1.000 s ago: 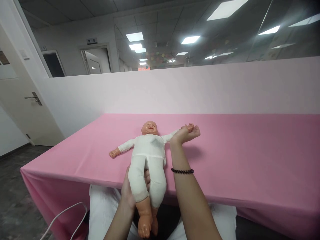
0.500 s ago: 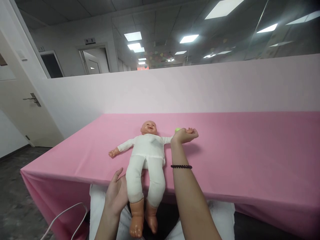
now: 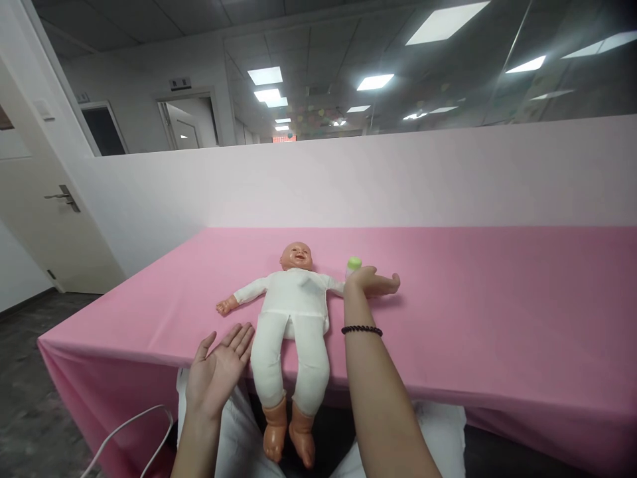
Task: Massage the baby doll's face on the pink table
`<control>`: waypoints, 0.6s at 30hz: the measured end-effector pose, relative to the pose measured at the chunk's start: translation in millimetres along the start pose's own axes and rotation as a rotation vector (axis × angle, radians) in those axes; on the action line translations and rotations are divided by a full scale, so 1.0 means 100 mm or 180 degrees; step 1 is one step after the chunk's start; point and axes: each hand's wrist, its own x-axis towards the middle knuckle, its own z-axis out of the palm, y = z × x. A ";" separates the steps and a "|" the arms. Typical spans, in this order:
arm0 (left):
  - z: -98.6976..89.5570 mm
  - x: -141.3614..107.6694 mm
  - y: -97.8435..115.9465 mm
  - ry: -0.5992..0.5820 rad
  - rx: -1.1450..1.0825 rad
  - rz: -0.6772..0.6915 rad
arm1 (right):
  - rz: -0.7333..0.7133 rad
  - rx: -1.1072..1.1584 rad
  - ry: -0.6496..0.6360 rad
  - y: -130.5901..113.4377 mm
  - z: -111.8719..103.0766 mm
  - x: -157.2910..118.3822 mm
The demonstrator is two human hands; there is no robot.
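Cannot see the far end of the arm on the right side of the doll [image 3: 298, 292], covered by the right hand [image 3: 375, 284]; cannot tell any grip there. Cannot see the base of the green-capped bottle [image 3: 353, 264] either, blocked by the same hand. Cannot settle contact or gap between the fingertips of the left hand [image 3: 219, 368] and the nearby doll leg. Lose both forearms, the white cable [image 3: 124, 423] and the white trousers [image 3: 440, 425] at the bottom edge, the pink cloth [image 3: 472, 299] at the right edge, the near door [image 3: 44, 219] at the left edge. Cannot read the small sign [image 3: 180, 83] above the far doorway.
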 end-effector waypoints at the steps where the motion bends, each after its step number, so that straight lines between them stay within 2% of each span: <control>1: 0.04 -0.02 -0.01 0.0074 0.0106 0.0133 | -0.0108 -0.0102 -0.0098 0.00 -0.02 0.00; 4: 0.24 -0.09 -0.01 0.0239 0.0517 0.0769 | -0.0477 -0.0286 -0.0304 -0.06 -0.07 -0.03; 6: 0.41 -0.09 0.04 0.0211 0.0822 0.1311 | -0.0744 -0.0080 -0.0115 -0.12 -0.08 -0.09; 8: 0.62 0.00 0.13 0.0014 0.1188 0.1767 | -0.1117 0.0243 0.0042 -0.18 -0.05 -0.18; 10: 0.85 0.21 0.21 -0.0254 0.1740 0.2134 | -0.1500 0.0549 -0.0109 -0.22 0.03 -0.30; 12: 1.10 0.53 0.23 -0.0368 0.2448 0.2453 | -0.1705 0.0830 -0.0599 -0.24 0.16 -0.41; 13: 1.23 0.72 0.21 -0.0424 0.2575 0.2545 | -0.1655 0.0964 -0.0975 -0.25 0.25 -0.46; 16: 1.56 1.39 0.04 -0.0614 0.3075 0.2616 | -0.0934 0.1086 -0.2167 -0.23 0.54 -0.55; 18: 1.66 1.85 -0.12 -0.0765 0.3474 0.2460 | -0.0383 0.0983 -0.2634 -0.16 0.72 -0.58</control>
